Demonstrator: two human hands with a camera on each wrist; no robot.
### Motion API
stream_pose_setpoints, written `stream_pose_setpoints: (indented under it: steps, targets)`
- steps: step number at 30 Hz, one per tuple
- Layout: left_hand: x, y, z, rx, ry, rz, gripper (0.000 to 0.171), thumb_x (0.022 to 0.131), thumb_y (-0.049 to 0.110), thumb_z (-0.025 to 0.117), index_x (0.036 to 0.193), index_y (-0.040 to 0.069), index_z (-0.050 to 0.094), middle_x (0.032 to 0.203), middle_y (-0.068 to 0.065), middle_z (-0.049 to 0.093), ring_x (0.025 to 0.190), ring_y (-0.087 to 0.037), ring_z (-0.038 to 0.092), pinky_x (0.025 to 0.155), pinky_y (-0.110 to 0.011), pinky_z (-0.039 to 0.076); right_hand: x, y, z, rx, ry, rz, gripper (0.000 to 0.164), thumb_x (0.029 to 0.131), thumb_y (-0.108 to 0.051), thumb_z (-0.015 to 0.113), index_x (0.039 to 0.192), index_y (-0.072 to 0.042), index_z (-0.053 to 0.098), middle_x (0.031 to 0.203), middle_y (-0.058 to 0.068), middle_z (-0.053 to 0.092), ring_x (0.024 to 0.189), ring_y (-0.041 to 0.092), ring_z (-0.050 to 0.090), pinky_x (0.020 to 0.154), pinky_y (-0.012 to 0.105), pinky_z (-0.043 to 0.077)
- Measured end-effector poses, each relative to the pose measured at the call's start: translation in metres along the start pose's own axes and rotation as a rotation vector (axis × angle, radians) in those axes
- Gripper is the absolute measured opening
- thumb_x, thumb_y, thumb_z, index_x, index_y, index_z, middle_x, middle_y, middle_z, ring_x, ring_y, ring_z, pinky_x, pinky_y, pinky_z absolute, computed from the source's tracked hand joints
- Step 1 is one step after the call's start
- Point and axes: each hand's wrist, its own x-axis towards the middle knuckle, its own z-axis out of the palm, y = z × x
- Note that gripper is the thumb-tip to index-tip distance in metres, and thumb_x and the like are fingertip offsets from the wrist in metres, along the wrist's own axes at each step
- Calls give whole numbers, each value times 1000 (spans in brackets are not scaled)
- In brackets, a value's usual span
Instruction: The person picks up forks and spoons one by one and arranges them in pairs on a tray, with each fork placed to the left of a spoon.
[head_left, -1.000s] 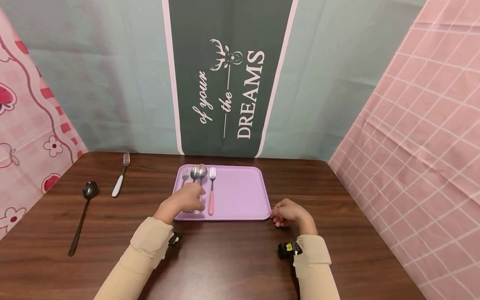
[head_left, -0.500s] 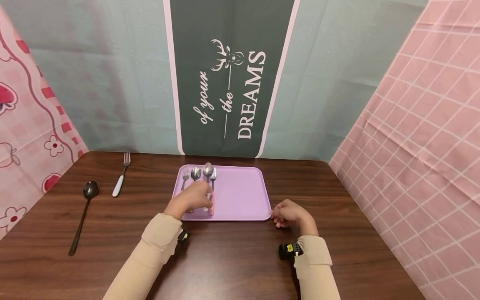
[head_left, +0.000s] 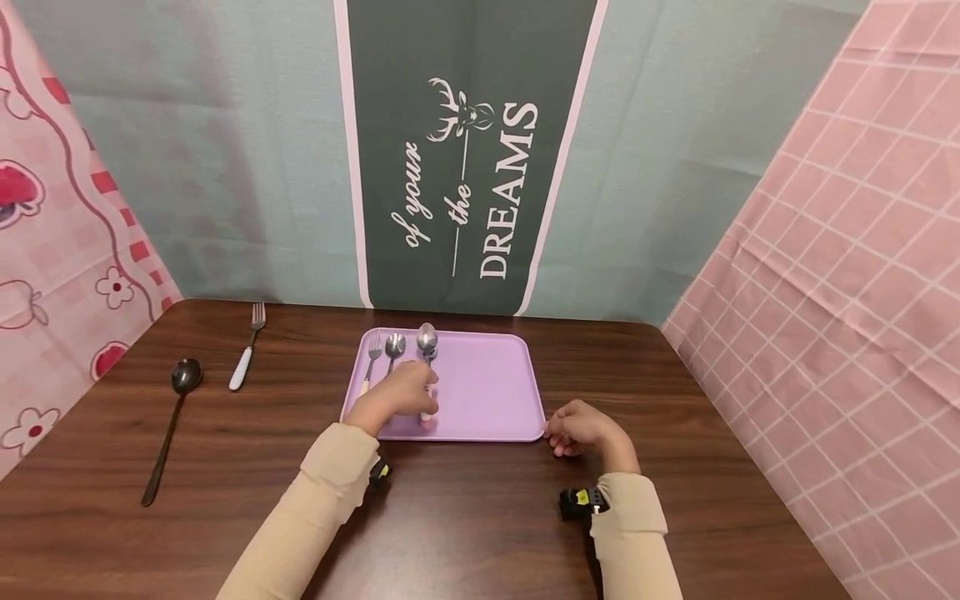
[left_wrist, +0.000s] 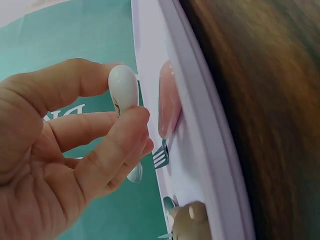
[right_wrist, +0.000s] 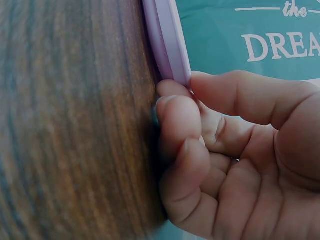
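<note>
Forks point(head_left: 246, 357): three in total, two on the tray point(head_left: 487, 387) and one on the table point(head_left: 480, 533).
Spoons point(head_left: 175, 414): three in total, one on the tray, one in the left hand point(head_left: 405, 387) and one on the table.
Tray: one.
Hands point(head_left: 581, 429): two, one left and one right.
Table: one.

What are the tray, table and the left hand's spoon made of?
Tray: probably smooth plastic, evenly coloured with a moulded rim. Table: wood or laminate, faintly sheeny, with streaky grain. Held spoon: metal bowl, grey and shiny; white handle, glossy with highlights, perhaps plastic or ceramic.
</note>
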Motion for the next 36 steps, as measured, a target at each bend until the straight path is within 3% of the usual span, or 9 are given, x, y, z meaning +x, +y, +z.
stream_pose_setpoints:
  steps: [7, 11, 14, 18, 22, 28, 36]
  targets:
    - [7, 6, 6, -74, -54, -62, 14, 64, 0, 66, 63, 2, 52, 56, -2, 48, 50, -11, 56, 51, -24, 41, -1, -1, 0, -1, 2, -3, 16, 85, -2, 49, 84, 8, 61, 62, 4, 55, 50, 10, 54, 49, 22, 43]
    - [10, 10, 10, -149, -80, -104, 13, 66, -5, 65, 77, -6, 59, 66, -10, 56, 43, -18, 60, 45, -23, 46, -1, 0, 0, 2, -1, -6, 16, 85, -2, 49, 84, 8, 61, 62, 4, 55, 50, 9, 54, 49, 22, 43]
    - [13, 12, 13, -143, -82, -111, 17, 66, -5, 65, 83, -6, 61, 72, -14, 59, 42, -19, 60, 42, -24, 46, -1, 1, 0, 1, 0, -5, 16, 84, -2, 49, 84, 8, 61, 61, 4, 55, 50, 9, 54, 49, 22, 43]
    - [19, 14, 16, -100, -82, -90, 12, 66, -4, 66, 70, 0, 56, 69, -13, 58, 41, -20, 58, 39, -24, 44, -1, 1, 0, 1, 1, -6, 16, 84, -2, 49, 83, 8, 62, 61, 4, 54, 50, 9, 54, 48, 22, 42]
    - [23, 15, 19, -80, -104, -101, 20, 66, -3, 67, 63, 5, 49, 63, -8, 53, 39, -21, 57, 36, -24, 42, -1, 1, 0, 3, -4, -10, 17, 84, -2, 49, 83, 8, 62, 61, 4, 54, 50, 9, 54, 48, 21, 42]
    - [25, 17, 23, -48, -122, -137, 17, 67, -3, 66, 63, 4, 51, 61, -8, 53, 36, -19, 55, 34, -24, 42, -1, 1, 0, 3, -9, -8, 17, 84, -2, 48, 84, 9, 62, 61, 4, 54, 50, 9, 54, 48, 21, 43]
    - [27, 20, 26, 38, -98, -118, 20, 67, -2, 67, 58, 4, 50, 64, -10, 50, 35, -17, 54, 34, -23, 42, -2, -1, 0, -1, 5, -2, 17, 84, -1, 48, 84, 9, 61, 62, 5, 54, 50, 9, 54, 49, 21, 43]
